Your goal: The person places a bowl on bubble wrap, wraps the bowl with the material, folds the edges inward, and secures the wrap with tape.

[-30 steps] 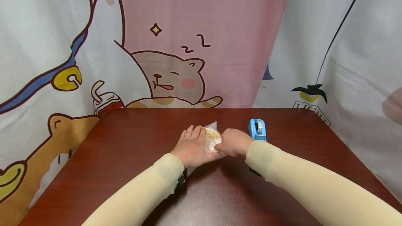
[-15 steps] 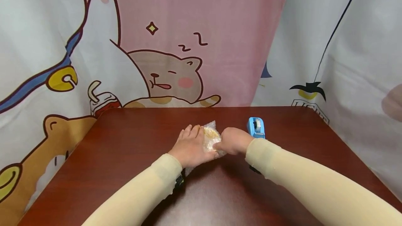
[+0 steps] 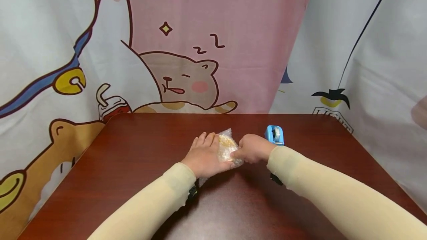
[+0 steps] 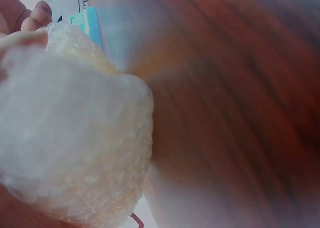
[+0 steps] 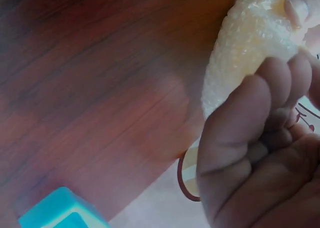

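A bundle of clear bubble wrap (image 3: 227, 146) with something yellowish inside lies on the table between the hands. My left hand (image 3: 206, 157) rests flat over its left part, fingers extended and thumb along the near edge. At the bundle's right end my right hand (image 3: 254, 149) has its fingers curled and pinches the wrap's edge with the thumb. Close up in the left wrist view, the bubble wrap (image 4: 95, 133) bulges over the tabletop. The right wrist view shows the curled right hand (image 5: 255, 143) against the bubble wrap (image 5: 250, 48). The wrapped object itself is obscured.
A light blue tape dispenser (image 3: 274, 135) with a roll of tape stands just behind the right wrist. The dark red-brown wooden table (image 3: 140, 151) ends at a printed cartoon curtain (image 3: 247, 47). Both forearms wear cream sleeves (image 3: 146, 203).
My right hand has shifted slightly to the right, and more of the wrap's right corner shows. The left hand keeps its place on the bundle.
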`<state>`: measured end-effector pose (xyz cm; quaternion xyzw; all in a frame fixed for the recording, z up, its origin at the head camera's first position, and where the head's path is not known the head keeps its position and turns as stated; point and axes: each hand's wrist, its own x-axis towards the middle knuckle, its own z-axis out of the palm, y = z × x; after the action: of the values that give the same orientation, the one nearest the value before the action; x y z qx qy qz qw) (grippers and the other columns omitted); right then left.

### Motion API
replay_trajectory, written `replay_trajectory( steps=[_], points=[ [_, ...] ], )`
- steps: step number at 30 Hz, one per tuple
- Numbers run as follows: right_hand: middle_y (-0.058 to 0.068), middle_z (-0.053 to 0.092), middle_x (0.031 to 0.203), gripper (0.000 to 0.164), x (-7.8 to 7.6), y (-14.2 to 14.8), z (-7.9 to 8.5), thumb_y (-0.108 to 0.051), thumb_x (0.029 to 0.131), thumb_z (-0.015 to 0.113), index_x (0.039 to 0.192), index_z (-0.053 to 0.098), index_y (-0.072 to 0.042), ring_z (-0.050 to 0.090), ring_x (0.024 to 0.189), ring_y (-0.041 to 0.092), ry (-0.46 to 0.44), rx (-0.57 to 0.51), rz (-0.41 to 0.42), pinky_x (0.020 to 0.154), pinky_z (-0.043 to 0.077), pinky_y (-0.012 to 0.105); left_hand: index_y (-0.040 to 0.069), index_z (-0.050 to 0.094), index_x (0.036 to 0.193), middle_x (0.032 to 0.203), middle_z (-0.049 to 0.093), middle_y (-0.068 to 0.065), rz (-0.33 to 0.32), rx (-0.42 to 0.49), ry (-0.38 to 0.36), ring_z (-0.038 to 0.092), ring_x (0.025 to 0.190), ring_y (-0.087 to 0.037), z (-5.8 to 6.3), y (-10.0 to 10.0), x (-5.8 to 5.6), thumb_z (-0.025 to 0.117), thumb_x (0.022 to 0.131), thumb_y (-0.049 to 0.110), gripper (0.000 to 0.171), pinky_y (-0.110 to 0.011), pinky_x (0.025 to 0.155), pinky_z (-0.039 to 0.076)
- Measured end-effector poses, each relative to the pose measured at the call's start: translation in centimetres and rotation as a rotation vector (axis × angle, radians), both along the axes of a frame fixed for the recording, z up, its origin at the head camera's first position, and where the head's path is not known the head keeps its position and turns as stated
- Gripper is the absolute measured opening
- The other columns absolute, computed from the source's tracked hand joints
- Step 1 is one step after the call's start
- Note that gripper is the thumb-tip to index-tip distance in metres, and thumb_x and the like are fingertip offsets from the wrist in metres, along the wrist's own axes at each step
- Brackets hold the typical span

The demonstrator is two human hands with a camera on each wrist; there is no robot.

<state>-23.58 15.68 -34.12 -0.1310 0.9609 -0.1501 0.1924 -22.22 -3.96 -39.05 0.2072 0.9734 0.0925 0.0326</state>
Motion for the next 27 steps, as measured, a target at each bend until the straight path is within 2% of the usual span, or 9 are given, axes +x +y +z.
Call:
replay_trajectory(
  steps=[4,11,27],
  points=[
    [0.002,0.061,0.059,0.037,-0.11,0.37,-0.03,-0.039,0.098,0.074,0.076,0.073,-0.01,0.054,0.055,0.013,-0.031,-0.062,0.003,0.054,0.047,0.024,0.005,0.025,0.167,0.173,0.028,-0.014,0.009,-0.001,-0.004,0.02,0.162,-0.039,0.08,0.0,0.09,0.052,0.088,0.084,0.116,-0.055,0.132,0.017],
    [0.002,0.063,0.065,0.03,-0.28,0.89,-0.09,-0.03,0.101,0.071,0.079,0.073,-0.01,0.056,0.06,0.013,-0.039,-0.071,0.022,0.057,0.049,0.025,0.004,0.027,0.166,0.172,0.03,-0.013,0.008,0.0,0.003,0.021,0.161,-0.039,-0.04,-0.04,0.09,0.052,0.088,0.084,0.115,-0.055,0.132,0.018],
    [0.003,0.064,0.068,0.027,-0.43,1.02,-0.78,-0.032,0.101,0.071,0.085,0.074,-0.011,0.057,0.063,0.015,-0.028,-0.074,0.005,0.059,0.051,0.026,0.004,0.027,0.166,0.172,0.03,-0.014,0.007,0.01,0.002,0.022,0.161,-0.04,0.2,-0.06,0.2,0.053,0.088,0.084,0.114,-0.056,0.131,0.018]
  ],
)
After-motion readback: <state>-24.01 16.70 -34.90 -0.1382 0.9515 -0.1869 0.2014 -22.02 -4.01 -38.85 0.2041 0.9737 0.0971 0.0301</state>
